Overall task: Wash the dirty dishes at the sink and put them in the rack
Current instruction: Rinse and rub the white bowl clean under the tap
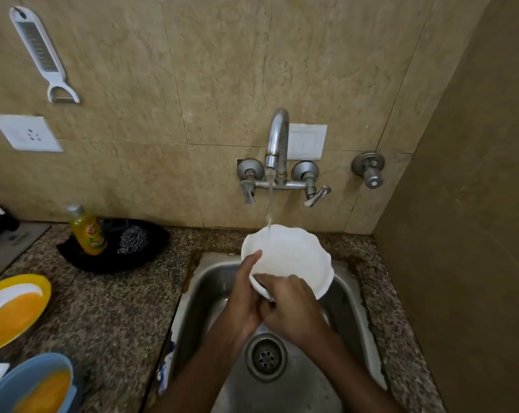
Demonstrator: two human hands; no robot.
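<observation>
Head view, only one available.

White scalloped bowl [288, 257] sits just right of frame center, held over the steel sink [204, 281], tilted toward the camera. Tap [277, 138] at 12 o'clock from the bowl is running; the stream lands inside the bowl near its far rim.

Left hand [244, 296] grips the bowl's near-left rim, thumb lying over the inside edge, fingers curled underneath. Right hand [294, 305] is closed over the near rim at the bowl's 6 o'clock, fingers wrapped around the edge. Can't tell whether it also holds a scrubber; none visible.

Progress, judged: mid-rinse on this bowl. Inside looks clean and white, no suds visible, so the rinse looks close to done. Bowl not racked yet.

Remaining: yellow-and-white plate [12, 311] at 9 o'clock on the granite counter [118, 308], and a blue bowl [37, 386] at 8 o'clock, bottom-left corner. Can't tell whether those are washed or waiting. No rack identifiable in frame.

Black tray [151, 248] at 10 o'clock holds the yellow soap bottle [86, 232] and steel scrubber [133, 239], both untouched.

Sink basin otherwise shows only the drain [265, 357] at 6 o'clock.
</observation>
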